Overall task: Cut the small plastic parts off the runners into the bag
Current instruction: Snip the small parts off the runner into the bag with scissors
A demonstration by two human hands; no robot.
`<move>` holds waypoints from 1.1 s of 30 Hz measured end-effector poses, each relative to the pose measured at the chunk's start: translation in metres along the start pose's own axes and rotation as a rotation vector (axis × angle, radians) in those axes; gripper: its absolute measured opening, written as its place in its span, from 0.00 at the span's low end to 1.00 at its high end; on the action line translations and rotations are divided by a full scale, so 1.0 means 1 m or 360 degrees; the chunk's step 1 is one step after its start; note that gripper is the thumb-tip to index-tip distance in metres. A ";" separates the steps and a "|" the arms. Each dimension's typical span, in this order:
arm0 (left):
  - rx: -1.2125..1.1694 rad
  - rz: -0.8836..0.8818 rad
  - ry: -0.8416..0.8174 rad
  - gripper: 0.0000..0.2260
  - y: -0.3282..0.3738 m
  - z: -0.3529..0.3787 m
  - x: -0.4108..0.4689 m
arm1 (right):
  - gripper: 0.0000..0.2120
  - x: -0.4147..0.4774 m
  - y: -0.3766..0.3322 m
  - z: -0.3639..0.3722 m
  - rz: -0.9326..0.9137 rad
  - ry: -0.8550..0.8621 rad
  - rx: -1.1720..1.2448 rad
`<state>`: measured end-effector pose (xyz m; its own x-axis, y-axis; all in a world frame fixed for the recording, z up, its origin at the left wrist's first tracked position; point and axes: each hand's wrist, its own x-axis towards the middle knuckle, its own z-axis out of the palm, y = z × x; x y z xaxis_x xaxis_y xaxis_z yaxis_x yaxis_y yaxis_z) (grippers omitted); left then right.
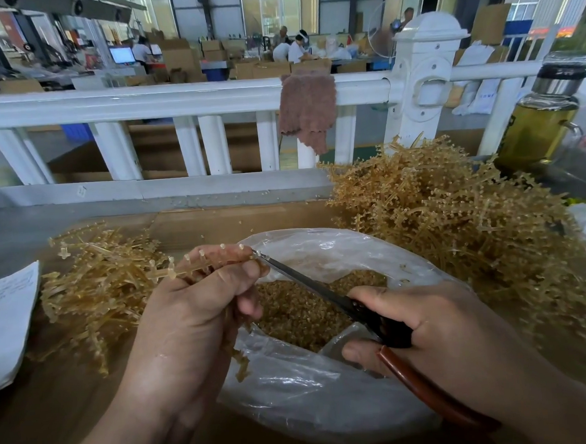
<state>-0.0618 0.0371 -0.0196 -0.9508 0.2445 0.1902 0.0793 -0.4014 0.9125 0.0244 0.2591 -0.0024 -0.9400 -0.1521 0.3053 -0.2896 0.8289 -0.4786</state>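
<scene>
Pinching a thin, springy runner [198, 267] near its tip, the left hand [194, 306] steadies it; right hand [424, 320] fingers wrap the scissors [309, 282] above the bag [330, 408].

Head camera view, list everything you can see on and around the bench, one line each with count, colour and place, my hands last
plastic bag: one, clear, centre, open, under the hands
cut parts: many, amber, inside the bag
held runner: one, pale amber, in the left hand over the bag
scissors: one, dark blades, brown handle, tips at the runner's end
big runner pile: one, amber, right of the bag
small runner pile: one, amber, left of the bag
paper: one, white, far left
cloth: one, brown, draped on the railing
railing: one, white, behind the bench
bottle: one, yellow-green liquid, far right
left hand: fingers around the runner
right hand: fingers on the scissors
</scene>
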 end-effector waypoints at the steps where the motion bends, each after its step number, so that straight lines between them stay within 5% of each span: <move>1: 0.0003 -0.0008 0.0003 0.05 0.000 0.000 0.000 | 0.23 0.000 0.000 0.000 0.0001 -0.0007 -0.0002; 24: 0.0134 -0.0096 0.0035 0.01 0.004 -0.001 0.001 | 0.21 0.001 0.006 0.002 -0.0019 0.0019 -0.0066; 33: 0.0254 -0.0086 0.0040 0.10 0.006 -0.003 0.001 | 0.20 0.001 0.007 0.002 -0.0019 -0.0009 -0.0091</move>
<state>-0.0635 0.0325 -0.0154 -0.9620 0.2391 0.1321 0.0726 -0.2425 0.9674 0.0217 0.2636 -0.0068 -0.9376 -0.1650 0.3062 -0.2902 0.8563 -0.4273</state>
